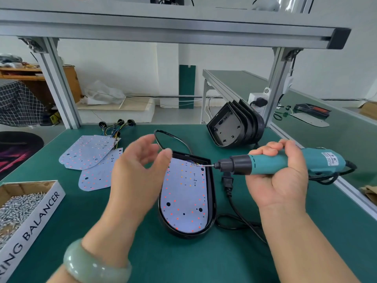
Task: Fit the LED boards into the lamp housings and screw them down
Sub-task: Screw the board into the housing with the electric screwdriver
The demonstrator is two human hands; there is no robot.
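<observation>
A black lamp housing (pixel 212 193) lies on the green bench in front of me with a white LED board (pixel 184 199) seated inside it. My right hand (pixel 279 176) grips a teal electric screwdriver (pixel 285 162), held level, its bit pointing left over the housing's top right corner. My left hand (pixel 138 170) hovers above the housing's left edge, fingers loosely spread and holding nothing; it hides part of the board. Loose LED boards (pixel 87 152) with wire leads lie to the left.
A cardboard box of screws (pixel 18 209) stands at the left front. A stack of empty black housings (pixel 234 125) leans at the back right. The screwdriver's black cable (pixel 234 207) loops right of the housing. Aluminium frame posts (pixel 59 84) rise at the bench's back corners.
</observation>
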